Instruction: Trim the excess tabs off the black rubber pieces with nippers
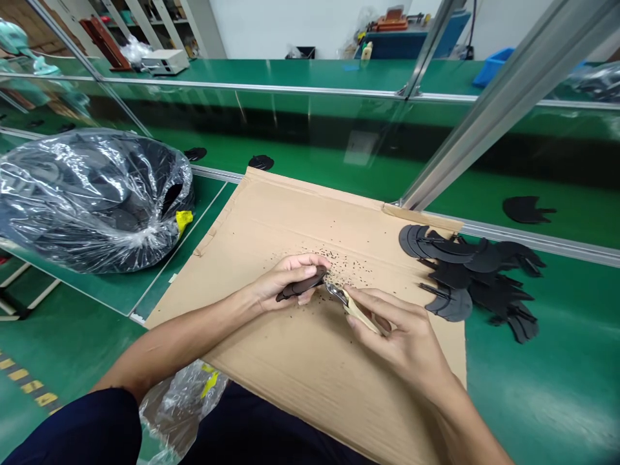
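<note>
Over the middle of a cardboard sheet [271, 213], my left hand [281, 281] is closed on a dark, flat plastic part [303, 284], tilted with its edge toward me. My right hand [397, 323] wraps round a pair of cutting pliers [356, 310] with pale handles. The metal jaws point left and meet or nearly touch the right end of the part; whether they are closed on it I cannot tell. Small black trimmings [346, 261] are scattered on the cardboard behind and beneath both hands. At the right lies a pile of black rounded parts [465, 271], some overlapping the cardboard.
A clear plastic bag [97, 200] full of black parts, with yellow tape, sits at the left. Single black parts [527, 210] lie on the green conveyor [314, 174]. A slanted metal post [484, 110] rises behind the cardboard. Another plastic bag [184, 400] hangs low by my lap.
</note>
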{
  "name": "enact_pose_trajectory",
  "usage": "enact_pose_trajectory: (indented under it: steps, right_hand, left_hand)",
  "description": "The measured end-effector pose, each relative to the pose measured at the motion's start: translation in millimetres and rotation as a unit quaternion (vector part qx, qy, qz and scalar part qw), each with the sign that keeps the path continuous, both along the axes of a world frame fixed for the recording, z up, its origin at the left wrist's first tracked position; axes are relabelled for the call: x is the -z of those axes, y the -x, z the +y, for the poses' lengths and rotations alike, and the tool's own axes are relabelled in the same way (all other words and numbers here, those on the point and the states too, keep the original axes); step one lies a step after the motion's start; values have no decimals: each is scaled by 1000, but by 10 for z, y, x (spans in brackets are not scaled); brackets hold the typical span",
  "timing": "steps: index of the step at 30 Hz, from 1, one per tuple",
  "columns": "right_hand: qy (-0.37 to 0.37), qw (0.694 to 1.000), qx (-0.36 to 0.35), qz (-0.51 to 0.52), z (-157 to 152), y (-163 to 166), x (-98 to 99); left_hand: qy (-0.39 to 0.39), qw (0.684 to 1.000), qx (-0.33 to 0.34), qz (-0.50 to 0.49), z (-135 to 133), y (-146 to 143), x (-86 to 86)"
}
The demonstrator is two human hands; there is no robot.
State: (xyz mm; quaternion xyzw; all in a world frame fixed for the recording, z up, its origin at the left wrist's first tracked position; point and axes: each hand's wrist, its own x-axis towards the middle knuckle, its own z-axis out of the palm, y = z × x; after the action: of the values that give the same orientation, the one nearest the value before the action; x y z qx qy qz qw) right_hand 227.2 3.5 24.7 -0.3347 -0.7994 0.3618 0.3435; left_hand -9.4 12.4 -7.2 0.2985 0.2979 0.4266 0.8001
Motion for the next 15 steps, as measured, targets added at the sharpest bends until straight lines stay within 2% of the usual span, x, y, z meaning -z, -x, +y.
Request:
enact_pose_trajectory:
  steps: [4,7,9,12,15]
  right_hand:
    - [-42,999,25,-10,8,-14,59]
    - [-114,990,69,-40,21,-27,97]
    - [-184,975,92,-84,38,-34,123]
    - [-284,937,116,-168,63,-33,163]
    - [-330,907,130,-228,71,-26,195]
  left_hand:
    - [-10,1000,-20,14,-4,-17,-5]
    - [-23,998,-52,31,13,7,-22]
    - [-28,997,-55,44,28,32,-45]
    - [-50,994,-22,91,28,55,-96]
    - [-92,981,24,168,-2,52,-141]
